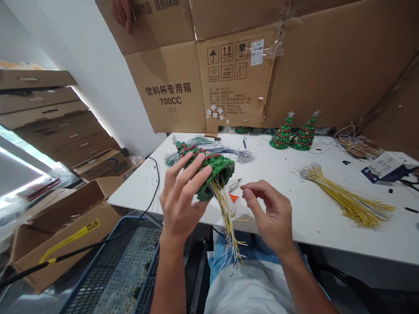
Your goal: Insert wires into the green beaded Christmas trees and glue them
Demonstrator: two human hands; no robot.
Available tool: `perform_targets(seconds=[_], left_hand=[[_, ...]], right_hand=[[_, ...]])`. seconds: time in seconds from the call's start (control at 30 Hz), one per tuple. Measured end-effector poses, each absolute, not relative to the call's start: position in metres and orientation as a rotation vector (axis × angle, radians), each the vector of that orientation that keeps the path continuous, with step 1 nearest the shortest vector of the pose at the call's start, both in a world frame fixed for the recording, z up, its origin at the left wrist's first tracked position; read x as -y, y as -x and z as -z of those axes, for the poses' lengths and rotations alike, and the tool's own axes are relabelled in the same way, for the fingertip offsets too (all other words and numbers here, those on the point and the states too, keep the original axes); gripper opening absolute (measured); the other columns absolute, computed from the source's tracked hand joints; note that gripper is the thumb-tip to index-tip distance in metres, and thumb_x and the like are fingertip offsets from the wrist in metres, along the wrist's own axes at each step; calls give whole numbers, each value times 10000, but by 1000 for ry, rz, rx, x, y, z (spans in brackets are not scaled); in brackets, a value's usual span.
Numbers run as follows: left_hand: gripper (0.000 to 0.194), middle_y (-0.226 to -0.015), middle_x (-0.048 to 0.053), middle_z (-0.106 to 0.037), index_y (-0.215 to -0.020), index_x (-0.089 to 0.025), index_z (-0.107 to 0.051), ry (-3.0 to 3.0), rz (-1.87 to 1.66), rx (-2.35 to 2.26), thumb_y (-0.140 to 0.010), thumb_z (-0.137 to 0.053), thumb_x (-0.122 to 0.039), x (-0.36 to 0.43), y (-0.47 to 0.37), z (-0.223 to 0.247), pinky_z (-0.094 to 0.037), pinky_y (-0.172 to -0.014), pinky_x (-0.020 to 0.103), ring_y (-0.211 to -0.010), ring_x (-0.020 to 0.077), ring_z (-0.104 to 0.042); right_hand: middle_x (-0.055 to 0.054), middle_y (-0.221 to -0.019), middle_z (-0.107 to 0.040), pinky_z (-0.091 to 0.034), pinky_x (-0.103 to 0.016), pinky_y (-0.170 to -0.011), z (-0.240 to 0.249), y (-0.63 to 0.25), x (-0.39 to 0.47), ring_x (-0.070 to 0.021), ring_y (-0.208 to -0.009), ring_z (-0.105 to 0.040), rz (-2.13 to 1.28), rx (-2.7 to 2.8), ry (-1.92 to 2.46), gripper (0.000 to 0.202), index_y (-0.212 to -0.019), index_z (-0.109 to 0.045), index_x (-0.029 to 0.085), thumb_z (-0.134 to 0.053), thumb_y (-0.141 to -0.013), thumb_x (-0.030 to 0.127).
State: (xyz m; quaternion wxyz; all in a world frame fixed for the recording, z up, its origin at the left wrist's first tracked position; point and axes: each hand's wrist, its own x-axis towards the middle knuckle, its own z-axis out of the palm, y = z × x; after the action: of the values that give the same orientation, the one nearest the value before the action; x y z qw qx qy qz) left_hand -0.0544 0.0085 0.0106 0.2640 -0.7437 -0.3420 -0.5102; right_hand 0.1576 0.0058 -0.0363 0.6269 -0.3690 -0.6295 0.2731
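A small green Christmas tree (218, 168) with red trim lies tilted on its side in my left hand (181, 196), whose fingers wrap over it. Its hollow base faces right and down. From that opening a bunch of yellow and white wires (225, 209) hangs past the table's front edge towards my lap. My right hand (273, 211) is just right of the opening, with thumb and forefinger tips pinched together; anything between them is too small to make out. Behind the wires lies a pen-like tool (233, 186) with a pointed tip, near an orange piece (233, 198).
Two finished-looking trees (281, 134) stand at the back of the white table (271, 168). A tied bundle of yellow wires (350, 196) lies right, blue wires (229, 151) behind my left hand. Cardboard (235, 87) walls the back. A blue crate (108, 266) sits lower left. Another person's hand (123, 15) shows at top.
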Motion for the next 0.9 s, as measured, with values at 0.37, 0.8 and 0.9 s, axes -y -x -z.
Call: perform_targets(seconds=[0.37,0.8,0.9], left_hand=[[695,-1489,91,-750,-1505,-313,-571,2128,1299,885,-914,-855,-83,-7,39,-9,-631,-1165,561,-1499,316,-631],[682,-1491,106,-747,-1482,-297,-580,2123,1296,888,-903,-870,-82,-7,40,-10,-630,-1161,559,-1495,322,-633],[674,-1480,133,-749,-1456,-258,-600,2127,1294,870,-880,-882,-55,-7,40,-10,-624,-1168,563,-1491,338,-633]], right_hand=[[2,-867,-593,-479,-304,-674,35,-156,-4,-166,-727,-578,-216,1807,815,365,-1348,-699,229,-561,-1056,59],[33,-844,-564,-469,-289,-669,36,-155,-2,-142,-674,-525,-238,1750,824,324,-1317,-655,230,-573,-1056,55],[30,-833,-528,-447,-296,-649,36,-156,-4,-155,-680,-523,-209,1815,815,379,-1368,-668,234,-565,-1053,49]])
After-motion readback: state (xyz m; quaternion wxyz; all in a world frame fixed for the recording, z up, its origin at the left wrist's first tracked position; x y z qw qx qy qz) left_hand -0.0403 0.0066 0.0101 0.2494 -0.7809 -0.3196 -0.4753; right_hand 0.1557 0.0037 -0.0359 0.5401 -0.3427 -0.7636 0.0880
